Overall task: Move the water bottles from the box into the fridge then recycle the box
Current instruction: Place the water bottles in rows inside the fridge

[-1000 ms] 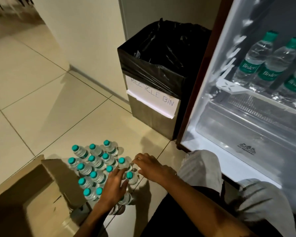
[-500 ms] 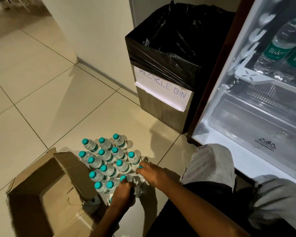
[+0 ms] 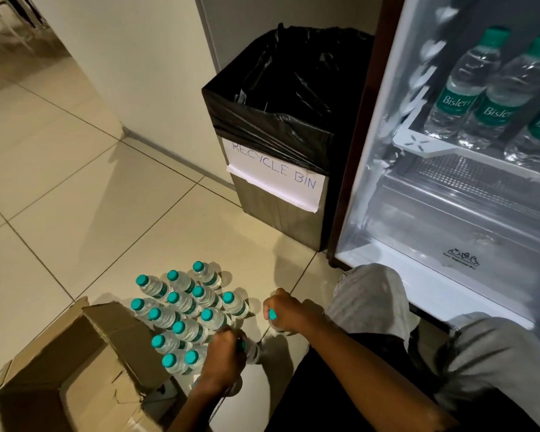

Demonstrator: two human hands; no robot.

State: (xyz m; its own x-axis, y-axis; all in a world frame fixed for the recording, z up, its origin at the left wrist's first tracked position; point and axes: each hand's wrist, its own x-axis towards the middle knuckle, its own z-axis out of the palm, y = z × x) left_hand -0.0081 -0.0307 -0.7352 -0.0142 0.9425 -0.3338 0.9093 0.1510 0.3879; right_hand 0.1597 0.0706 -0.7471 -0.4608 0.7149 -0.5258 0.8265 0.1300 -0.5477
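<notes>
So both hands are already on bottles: the right hand [image 3: 282, 313] is curled round one by the neck, teal cap poking out, and the left hand [image 3: 223, 357] grips another at the near edge of the cluster of water bottles [image 3: 184, 310] standing upright on the floor tiles. The fridge [image 3: 449, 213] sits open up and to the right, so I'd guess the right hand has the shorter trip. A few bottles stand on its shelf [image 3: 418, 148] already; the drawer below looks empty. The cardboard box [image 3: 75, 369] lies tipped open at the left, and the recycle bin [image 3: 278, 169] stands beside the fridge.
</notes>
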